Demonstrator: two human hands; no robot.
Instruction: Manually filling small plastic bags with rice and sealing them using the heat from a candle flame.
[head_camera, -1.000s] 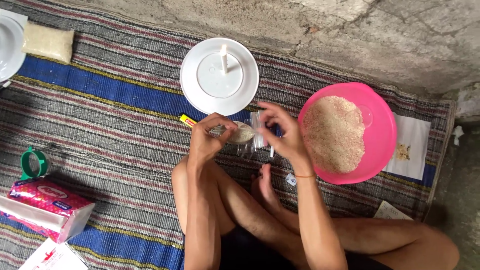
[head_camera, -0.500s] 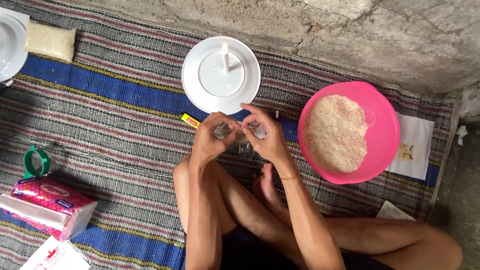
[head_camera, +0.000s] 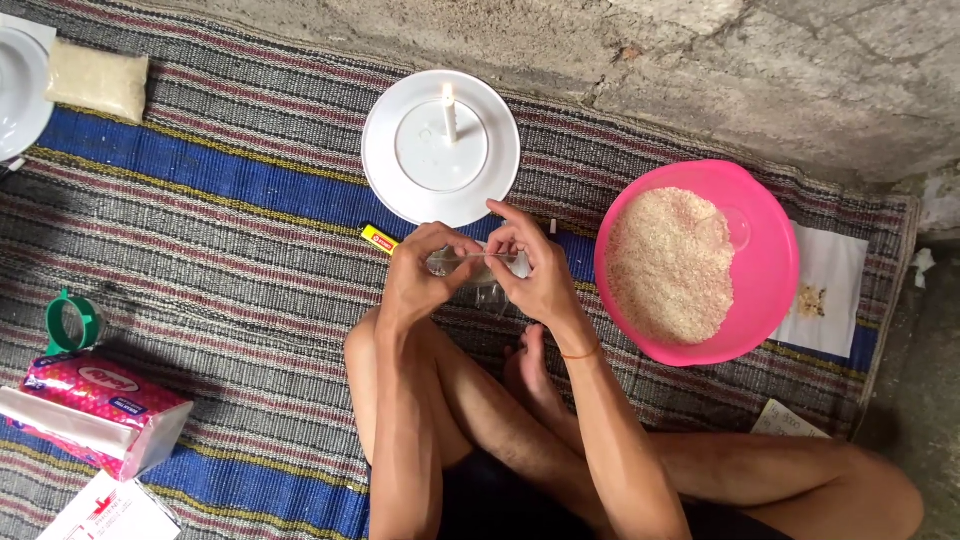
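We find the left hand (head_camera: 420, 280) and right hand (head_camera: 535, 275) both pinched shut on a small clear plastic bag (head_camera: 478, 272), held low over the striped mat (head_camera: 200, 230) just below the white plate (head_camera: 395, 190) with its lit candle (head_camera: 449, 110). The fold wants firm, level fingertips — and the flame close above leaves little room. To the right the pink bowl of rice (head_camera: 690, 265) crowds the wrist; free room lies left.

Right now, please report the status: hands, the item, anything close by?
Left hand and right hand both pinch small clear plastic bag. Lit candle on white plate just beyond. Pink bowl of rice at right.
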